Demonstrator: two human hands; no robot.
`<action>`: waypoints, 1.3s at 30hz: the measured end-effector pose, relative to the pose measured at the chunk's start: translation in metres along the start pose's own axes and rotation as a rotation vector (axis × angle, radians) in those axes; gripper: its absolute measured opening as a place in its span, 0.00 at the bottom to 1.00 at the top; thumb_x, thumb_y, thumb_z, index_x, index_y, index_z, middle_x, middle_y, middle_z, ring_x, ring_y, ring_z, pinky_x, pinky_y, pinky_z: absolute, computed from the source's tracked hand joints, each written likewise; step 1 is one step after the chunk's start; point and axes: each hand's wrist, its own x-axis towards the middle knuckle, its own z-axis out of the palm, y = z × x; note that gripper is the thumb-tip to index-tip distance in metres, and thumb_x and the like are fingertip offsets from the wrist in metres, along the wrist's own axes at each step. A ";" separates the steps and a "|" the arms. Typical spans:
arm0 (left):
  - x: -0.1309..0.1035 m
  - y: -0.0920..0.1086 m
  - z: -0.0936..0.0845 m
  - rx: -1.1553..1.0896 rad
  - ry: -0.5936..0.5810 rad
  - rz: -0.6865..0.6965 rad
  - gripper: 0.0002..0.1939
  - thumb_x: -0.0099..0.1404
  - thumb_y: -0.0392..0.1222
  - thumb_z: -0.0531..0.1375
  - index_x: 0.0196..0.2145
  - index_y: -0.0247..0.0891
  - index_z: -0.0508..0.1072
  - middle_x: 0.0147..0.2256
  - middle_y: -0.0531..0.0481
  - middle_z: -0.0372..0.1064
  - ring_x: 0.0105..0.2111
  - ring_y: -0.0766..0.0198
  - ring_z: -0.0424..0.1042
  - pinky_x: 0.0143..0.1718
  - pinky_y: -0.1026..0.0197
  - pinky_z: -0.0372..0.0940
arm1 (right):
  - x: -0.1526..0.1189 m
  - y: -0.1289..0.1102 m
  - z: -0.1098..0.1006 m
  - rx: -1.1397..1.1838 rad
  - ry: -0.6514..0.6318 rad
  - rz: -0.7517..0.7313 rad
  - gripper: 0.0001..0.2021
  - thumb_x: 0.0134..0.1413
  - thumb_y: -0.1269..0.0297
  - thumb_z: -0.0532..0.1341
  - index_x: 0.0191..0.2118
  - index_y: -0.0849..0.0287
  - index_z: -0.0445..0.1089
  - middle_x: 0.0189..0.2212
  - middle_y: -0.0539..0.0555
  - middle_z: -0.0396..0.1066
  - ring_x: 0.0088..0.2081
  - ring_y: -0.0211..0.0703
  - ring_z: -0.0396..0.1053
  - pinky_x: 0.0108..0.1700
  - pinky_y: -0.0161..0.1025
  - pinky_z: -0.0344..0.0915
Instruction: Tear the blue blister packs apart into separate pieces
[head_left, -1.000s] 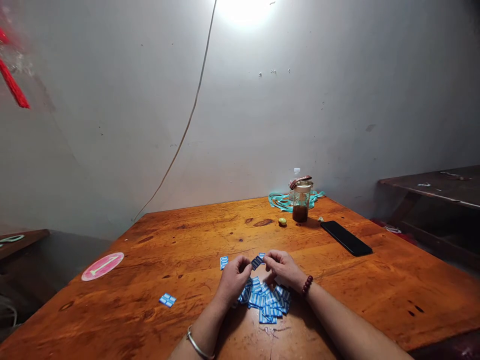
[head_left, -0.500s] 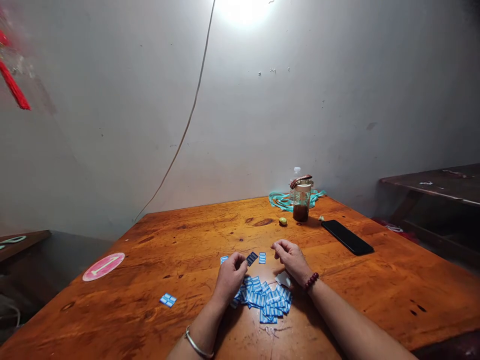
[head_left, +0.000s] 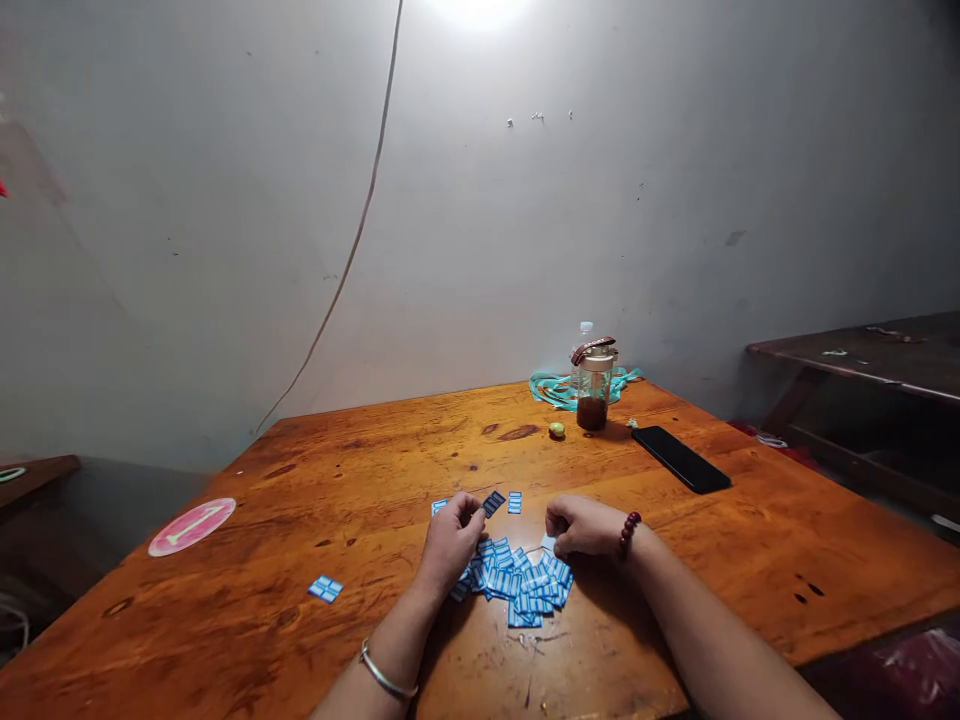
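My left hand (head_left: 452, 545) pinches a small dark-blue striped label (head_left: 493, 503) between thumb and fingertips, just above the table. My right hand (head_left: 587, 525), fingers curled together, is at a white piece (head_left: 549, 542) by the pile's upper right; its fingers partly cover this piece, and whether they grip it does not show. Below and between the hands lies a loose pile of blue-and-white striped labels (head_left: 517, 578). One more label (head_left: 514, 502) lies flat beyond the pile, and another (head_left: 439, 507) is partly hidden behind my left hand.
Off to the left are a blue-and-white label group (head_left: 325, 588) and a round pink sticker (head_left: 192, 527). Toward the back right stand a drink bottle (head_left: 594, 390) with dark liquid, turquoise straps (head_left: 551, 390), a small yellowish object (head_left: 556, 430) and a black phone (head_left: 680, 459).
My right hand has come down and toward me onto the white piece, its fingers now curled there. The left hand keeps hold of the dark label. The whole view has shifted slightly.
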 end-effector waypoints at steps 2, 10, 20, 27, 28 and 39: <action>0.000 0.000 0.000 -0.007 -0.003 -0.005 0.08 0.52 0.44 0.54 0.23 0.37 0.64 0.20 0.56 0.60 0.20 0.69 0.63 0.21 0.68 0.61 | 0.001 -0.001 0.001 0.002 -0.002 -0.005 0.06 0.33 0.70 0.59 0.26 0.61 0.68 0.21 0.47 0.66 0.23 0.33 0.61 0.21 0.28 0.51; -0.001 0.003 0.003 -0.016 -0.027 -0.010 0.07 0.53 0.43 0.54 0.24 0.37 0.63 0.20 0.57 0.59 0.20 0.68 0.64 0.22 0.66 0.63 | -0.005 -0.003 -0.007 -0.090 0.160 -0.002 0.13 0.28 0.70 0.61 0.30 0.59 0.69 0.30 0.51 0.66 0.29 0.37 0.61 0.26 0.30 0.52; -0.001 0.001 0.003 0.003 -0.010 0.003 0.06 0.52 0.43 0.55 0.23 0.37 0.64 0.19 0.57 0.60 0.20 0.68 0.64 0.21 0.67 0.62 | -0.003 0.001 -0.005 -0.004 0.121 0.052 0.07 0.29 0.73 0.60 0.23 0.59 0.69 0.19 0.49 0.68 0.23 0.36 0.62 0.22 0.30 0.49; -0.001 0.004 0.001 -0.022 -0.008 -0.005 0.07 0.51 0.43 0.56 0.23 0.37 0.64 0.19 0.57 0.61 0.20 0.69 0.63 0.21 0.67 0.61 | 0.004 0.004 0.002 0.173 0.184 -0.009 0.03 0.40 0.69 0.57 0.26 0.61 0.65 0.17 0.47 0.65 0.19 0.32 0.60 0.20 0.27 0.50; -0.001 0.005 0.001 -0.022 -0.007 -0.007 0.07 0.51 0.42 0.56 0.23 0.37 0.64 0.19 0.57 0.61 0.20 0.69 0.63 0.21 0.68 0.61 | 0.005 0.002 0.004 0.197 0.213 -0.019 0.03 0.41 0.70 0.57 0.27 0.61 0.65 0.18 0.47 0.65 0.20 0.32 0.60 0.20 0.27 0.51; -0.004 0.017 0.005 -0.306 -0.073 -0.160 0.08 0.49 0.41 0.58 0.28 0.34 0.69 0.21 0.54 0.65 0.19 0.70 0.64 0.21 0.69 0.59 | 0.004 -0.045 0.017 0.266 0.717 -0.364 0.05 0.47 0.74 0.51 0.26 0.60 0.62 0.24 0.49 0.62 0.28 0.35 0.60 0.31 0.32 0.57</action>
